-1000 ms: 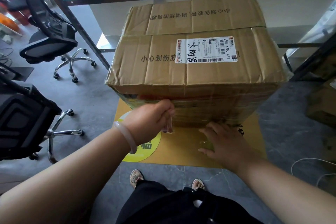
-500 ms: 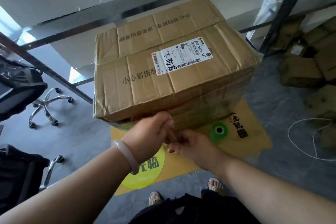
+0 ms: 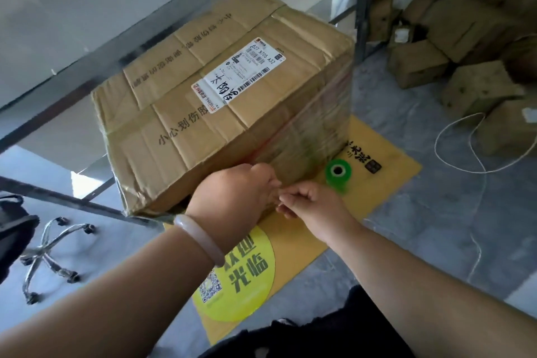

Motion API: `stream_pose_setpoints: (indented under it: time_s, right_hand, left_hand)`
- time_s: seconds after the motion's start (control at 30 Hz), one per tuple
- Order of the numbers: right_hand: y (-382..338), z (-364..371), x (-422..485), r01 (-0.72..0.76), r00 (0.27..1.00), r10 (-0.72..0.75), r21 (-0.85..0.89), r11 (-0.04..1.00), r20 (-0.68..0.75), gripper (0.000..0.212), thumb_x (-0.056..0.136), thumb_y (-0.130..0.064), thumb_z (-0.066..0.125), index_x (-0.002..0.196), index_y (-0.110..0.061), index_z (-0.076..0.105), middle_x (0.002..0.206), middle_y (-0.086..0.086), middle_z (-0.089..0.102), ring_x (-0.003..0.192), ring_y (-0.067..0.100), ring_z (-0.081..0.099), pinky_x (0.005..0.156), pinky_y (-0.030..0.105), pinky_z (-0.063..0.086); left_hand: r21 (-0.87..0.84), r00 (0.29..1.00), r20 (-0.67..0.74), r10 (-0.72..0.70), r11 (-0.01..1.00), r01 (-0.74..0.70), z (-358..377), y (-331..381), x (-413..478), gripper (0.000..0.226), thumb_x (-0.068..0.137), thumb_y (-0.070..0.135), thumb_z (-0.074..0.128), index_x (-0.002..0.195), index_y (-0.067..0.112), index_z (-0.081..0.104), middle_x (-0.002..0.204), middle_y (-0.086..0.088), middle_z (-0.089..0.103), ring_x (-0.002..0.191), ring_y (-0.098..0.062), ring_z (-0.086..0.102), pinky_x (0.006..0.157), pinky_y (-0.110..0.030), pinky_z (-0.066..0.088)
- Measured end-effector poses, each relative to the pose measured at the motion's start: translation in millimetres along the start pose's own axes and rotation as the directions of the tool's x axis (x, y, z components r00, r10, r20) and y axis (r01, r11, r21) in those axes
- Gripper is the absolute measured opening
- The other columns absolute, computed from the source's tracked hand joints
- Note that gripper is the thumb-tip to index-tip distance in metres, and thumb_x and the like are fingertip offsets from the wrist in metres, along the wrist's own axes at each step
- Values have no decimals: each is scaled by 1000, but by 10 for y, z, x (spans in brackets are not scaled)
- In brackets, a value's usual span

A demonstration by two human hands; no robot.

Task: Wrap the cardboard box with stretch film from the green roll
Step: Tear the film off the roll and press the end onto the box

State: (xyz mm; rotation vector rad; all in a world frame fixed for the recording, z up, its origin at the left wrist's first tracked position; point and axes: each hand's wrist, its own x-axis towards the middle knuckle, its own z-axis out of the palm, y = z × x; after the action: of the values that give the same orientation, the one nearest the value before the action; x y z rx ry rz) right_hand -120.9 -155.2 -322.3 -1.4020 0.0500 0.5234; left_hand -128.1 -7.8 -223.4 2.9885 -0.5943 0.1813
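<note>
Head view: left hand (image 3: 235, 197), with a pale bangle (image 3: 200, 238) on the wrist, and right hand (image 3: 315, 208) meet fingertip to fingertip low on the near side of the cardboard box (image 3: 180, 136). Both grips are pressed into a pinch at one spot. It is likely the loose tail of the stretch film (image 3: 313, 131), but the film at the fingers is too clear to see.

Just beyond the right grip and a little to its right, the green roll (image 3: 337, 174) sits on the yellow mat (image 3: 392, 171) beside the box's near corner, core hole toward the camera. No hand is on it. Can't tell if a strand runs from the roll to the grip.

Above and beyond both grips, film bands already cover the box's side faces. The top with the shipping label (image 3: 238, 81) is bare.

Step looks like securing the tail. To do it well:
- Keep the tail taut between the two grips.
- Lay it flat onto the wrapped layers, not bare cardboard, so it clings.
- Smooth outward from the pinch so it doesn't bunch or rope.
- A slack pull risks peeling the last turn.

Far right of the grips is a heap of small boxes (image 3: 479, 87).
</note>
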Motion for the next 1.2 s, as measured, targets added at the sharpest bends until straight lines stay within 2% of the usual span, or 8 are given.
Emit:
stream_pose_setpoints:
  time_s: [0.13, 0.4, 0.63, 0.77, 0.87, 1.03, 1.1, 1.2]
  right_hand:
    - [26, 30, 81, 55, 997, -60, -82, 995, -57, 14, 90, -14, 63, 83, -25, 70, 78, 1, 73, 81, 20, 69, 77, 35, 56]
    - [54, 188, 176, 159, 948, -162, -32, 987, -273, 14, 83, -12, 71, 81, -18, 59, 74, 4, 70, 67, 15, 70, 73, 37, 58]
    - [191, 228, 253, 132, 916, -142, -54, 990, -376, 27, 76, -33, 76, 75, -18, 55, 65, 5, 69, 63, 23, 69, 69, 52, 56]
    - [200, 127, 271, 92, 914, -206, -316, 944, -350, 33, 75, -50, 72, 75, -21, 55, 66, 0, 69, 63, 15, 68, 66, 44, 58]
    - [190, 19, 281, 66, 914, -212, -389, 919, -345, 32, 79, -51, 68, 79, -21, 56, 69, -2, 68, 66, 15, 67, 65, 43, 58]
    - [189, 24, 233, 108, 917, -234, -363, 926, -324, 13, 87, -34, 64, 87, -22, 58, 76, -3, 69, 72, 14, 67, 67, 40, 59]
    - [228, 24, 147, 151, 910, -265, -338, 929, -320, 5, 91, -25, 60, 95, -22, 60, 87, -6, 67, 82, 9, 65, 72, 27, 56]
    - [274, 25, 9, 222, 906, -375, -536, 814, -195, 20, 92, -16, 52, 107, -25, 61, 99, -13, 61, 90, 1, 58, 77, 14, 47]
  left_hand:
    - [292, 969, 33, 246, 925, -245, -123, -3, 106, 25, 60, 22, 92, 62, 20, 67, 54, 5, 58, 45, -20, 59, 33, -21, 36]
    - [596, 775, -33, 631, 635, -491, -262, -110, 467, 13, 74, 18, 68, 63, 23, 67, 102, 1, 71, 105, -25, 60, 97, -43, 43]
    - [655, 670, 87, 737, 464, -596, -269, -256, 560, 22, 84, 22, 63, 63, 24, 64, 120, -2, 69, 116, -32, 64, 107, -61, 36]
    - [658, 659, 65, 749, 464, -593, -217, -262, 575, 16, 87, 20, 59, 72, 22, 64, 123, -5, 69, 117, -33, 64, 106, -63, 40]
    - [671, 734, 25, 678, 533, -515, -190, -241, 599, 8, 83, 21, 59, 89, 19, 65, 130, -9, 64, 121, -32, 60, 107, -64, 37]
    - [624, 746, -6, 666, 585, -518, -181, -233, 620, 14, 80, 23, 61, 91, 23, 70, 131, -8, 64, 123, -32, 58, 110, -63, 32]
    - [600, 742, -6, 671, 595, -534, -211, -234, 636, 12, 83, 20, 63, 89, 26, 71, 130, -6, 65, 123, -32, 57, 109, -64, 33]
    - [532, 677, 62, 734, 549, -644, -254, -257, 605, 22, 86, 19, 59, 97, 31, 75, 132, -1, 64, 129, -33, 54, 109, -67, 30]
